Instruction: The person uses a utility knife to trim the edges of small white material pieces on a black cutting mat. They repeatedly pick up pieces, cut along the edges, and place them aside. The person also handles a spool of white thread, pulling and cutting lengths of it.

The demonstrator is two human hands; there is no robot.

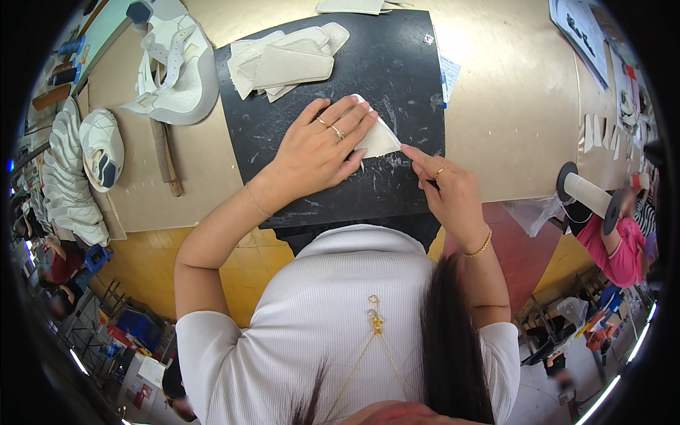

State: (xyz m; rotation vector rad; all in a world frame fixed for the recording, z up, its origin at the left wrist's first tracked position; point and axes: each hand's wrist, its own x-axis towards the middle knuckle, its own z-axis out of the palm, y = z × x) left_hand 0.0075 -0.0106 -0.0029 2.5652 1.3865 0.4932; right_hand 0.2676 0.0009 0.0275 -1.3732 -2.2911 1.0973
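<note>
On a black mat (329,188) lies a cream fabric piece (382,139) with a pointed corner at its right. My left hand (322,145) rests flat over it, fingers stretched out, and covers much of it. At the right corner of the piece is my right hand (450,185), its index fingertip on the edge and the other fingers curled in; whether a small tool is hidden under them I cannot make out. A loose stack of similar cream pieces (297,64) sits farther back on the mat, just beyond my left hand.
At the far left stand a white shoe upper (188,78), another white shoe (103,149) and a row of stacked uppers (67,180). A wooden-handled tool (166,159) lies left of the mat. To the right are a spool of white tape (589,193) and small white strips (598,132).
</note>
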